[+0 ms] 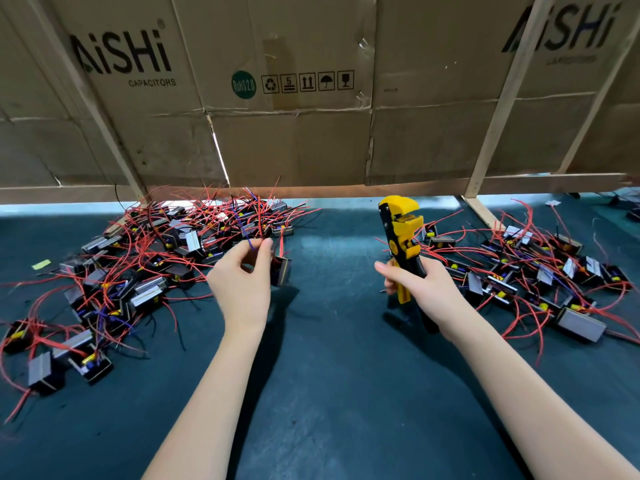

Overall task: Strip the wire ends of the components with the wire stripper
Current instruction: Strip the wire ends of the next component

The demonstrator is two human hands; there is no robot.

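My left hand (242,275) pinches the red and purple wires of a small black component (280,271), which hangs just right of the fingers, lifted above the mat. A yellow and black wire stripper (401,237) stands upright in my right hand (415,289), jaws at the top, handles wrapped by the fingers. The stripper is apart from the held wires, roughly a hand's width to their right. A big heap of components with red wires (166,258) lies at the left, and a second heap (540,271) at the right.
The work surface is a dark teal mat (332,375). A cardboard wall (298,98) on a wooden frame (495,109) closes off the back, with a low gap under it. A small yellow-green scrap (41,264) lies at the far left.
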